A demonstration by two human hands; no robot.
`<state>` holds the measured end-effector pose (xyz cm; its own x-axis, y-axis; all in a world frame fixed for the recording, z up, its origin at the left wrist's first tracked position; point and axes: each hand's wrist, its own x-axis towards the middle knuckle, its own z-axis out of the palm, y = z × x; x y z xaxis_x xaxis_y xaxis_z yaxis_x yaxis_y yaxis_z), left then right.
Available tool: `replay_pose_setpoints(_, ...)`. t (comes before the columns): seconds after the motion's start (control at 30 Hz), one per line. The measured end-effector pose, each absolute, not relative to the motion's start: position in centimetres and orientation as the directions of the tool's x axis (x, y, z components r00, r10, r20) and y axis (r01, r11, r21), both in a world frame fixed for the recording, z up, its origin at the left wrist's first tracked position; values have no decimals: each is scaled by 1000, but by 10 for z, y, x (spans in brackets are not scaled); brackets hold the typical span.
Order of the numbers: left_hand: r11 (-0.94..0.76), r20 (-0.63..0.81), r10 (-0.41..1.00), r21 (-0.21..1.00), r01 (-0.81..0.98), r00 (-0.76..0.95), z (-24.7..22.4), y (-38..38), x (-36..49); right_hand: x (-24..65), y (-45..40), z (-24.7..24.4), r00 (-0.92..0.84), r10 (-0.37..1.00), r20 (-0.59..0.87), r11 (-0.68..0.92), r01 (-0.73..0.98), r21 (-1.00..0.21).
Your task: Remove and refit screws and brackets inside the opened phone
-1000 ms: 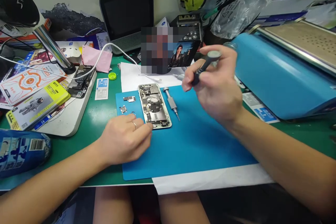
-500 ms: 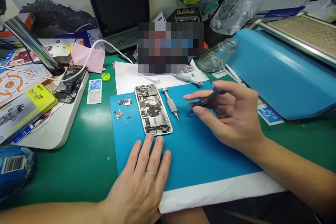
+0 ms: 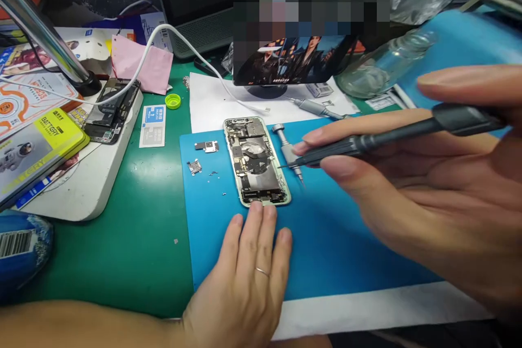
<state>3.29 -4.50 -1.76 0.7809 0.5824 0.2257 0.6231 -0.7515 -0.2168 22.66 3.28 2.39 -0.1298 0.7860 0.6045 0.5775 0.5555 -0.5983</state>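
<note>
An opened phone (image 3: 267, 174) lies on the blue mat (image 3: 326, 250), its battery area and circuit parts exposed. My left hand (image 3: 244, 266) rests flat on the mat with fingers outstretched, the fingertips at the phone's lower edge. In my right hand (image 3: 408, 185) is a slim black screwdriver (image 3: 391, 136), held between thumb and fingers. Its thin tip points left, over the phone's right side; contact cannot be made out. Behind that tip a grey screwdriver (image 3: 288, 151) lies beside the phone. Left of the phone are a small metal bracket (image 3: 207, 146), another small part (image 3: 194, 167) and tiny pieces.
Another grey screwdriver (image 3: 312, 107) lies on white paper (image 3: 204, 98) behind the mat, near a propped screen (image 3: 285, 60) and a glass jar (image 3: 367, 79). A white cable (image 3: 157, 38) arches at the back left. Boxes and a second phone (image 3: 110, 114) sit on the left.
My right hand has risen closer to the camera, and its screwdriver tip has swung left toward the phone. The left hand stays by the phone. The whole view has shifted slightly.
</note>
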Motion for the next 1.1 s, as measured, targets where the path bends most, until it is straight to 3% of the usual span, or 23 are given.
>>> replay_pose_setpoints(0.17, -766, 188, 576, -215, 606, 796, -17, -43, 30, 195, 43, 18, -169, 774, 610, 617, 412, -670)
replay_pose_setpoints(0.33, -772, 181, 561, -238, 589, 808, -16, -42, 29, 189, 50, -6, -154, 830, 536, 554, 342, -759)
replay_pose_setpoints(0.77, -801, 108, 550, -213, 560, 828, -15, -44, 27, 197, 41, -14, -305, 787, 536, 608, 242, -756)
replay_pose_setpoints(0.93, -827, 62, 541, -141, 544, 838, -15, -42, 25, 196, 41, -15, -310, 784, 538, 610, 226, -759)
replay_pose_setpoints(1.1, -875, 137, 464, -85, 477, 875, -2, -34, 22, 196, 42, -14, -292, 780, 553, 617, 215, -757)
